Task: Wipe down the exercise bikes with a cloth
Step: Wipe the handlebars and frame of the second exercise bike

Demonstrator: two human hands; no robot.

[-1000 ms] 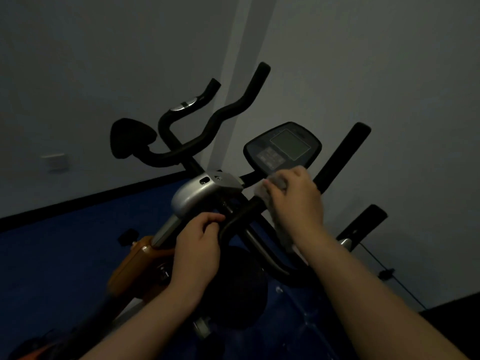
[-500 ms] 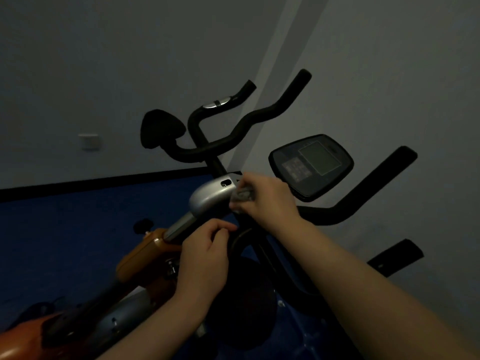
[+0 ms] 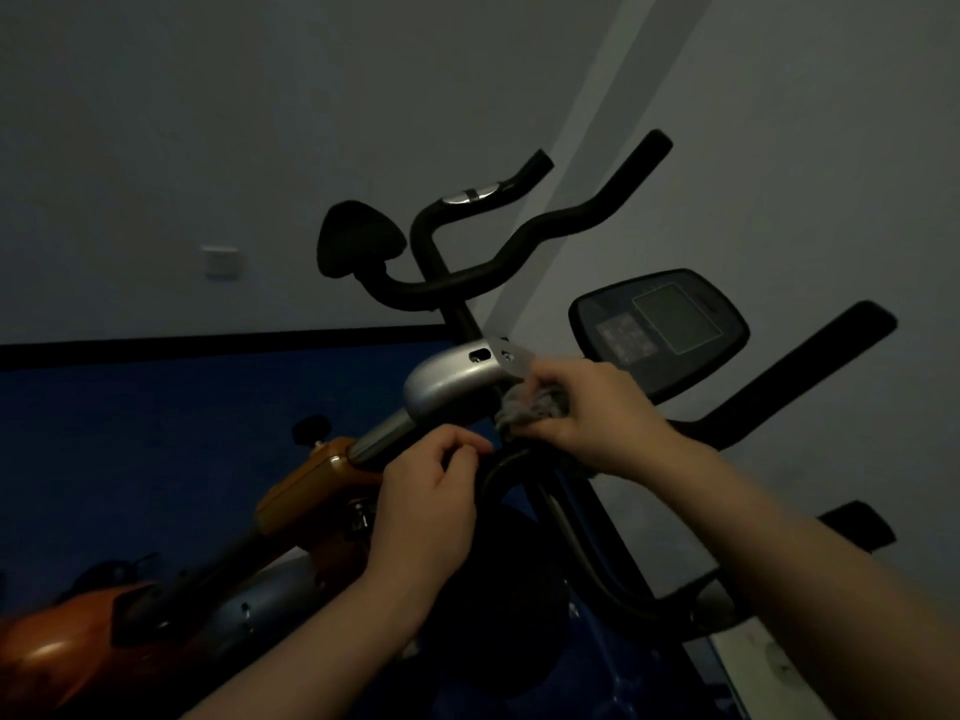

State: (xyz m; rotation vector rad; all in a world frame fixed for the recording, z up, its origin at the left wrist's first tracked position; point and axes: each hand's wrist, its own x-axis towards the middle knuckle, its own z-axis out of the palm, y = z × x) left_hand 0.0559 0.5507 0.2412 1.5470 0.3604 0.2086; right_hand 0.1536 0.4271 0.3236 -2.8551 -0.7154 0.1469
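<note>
Two hands working: right hand [image 3: 597,413] clenches bunched grey cloth [image 3: 530,407] against silver stem housing [image 3: 452,381]; left hand [image 3: 431,491] curled round black handlebar [image 3: 498,467], steadying. Best to press firmly, follow the curve, reach the joint's underside.

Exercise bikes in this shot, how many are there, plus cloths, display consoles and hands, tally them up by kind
Exercise bikes: 2, near bike, far bike
Cloths: 1, grey cloth
Display consoles: 1, console
Hands: 2, left hand, right hand
Total: 6
</note>
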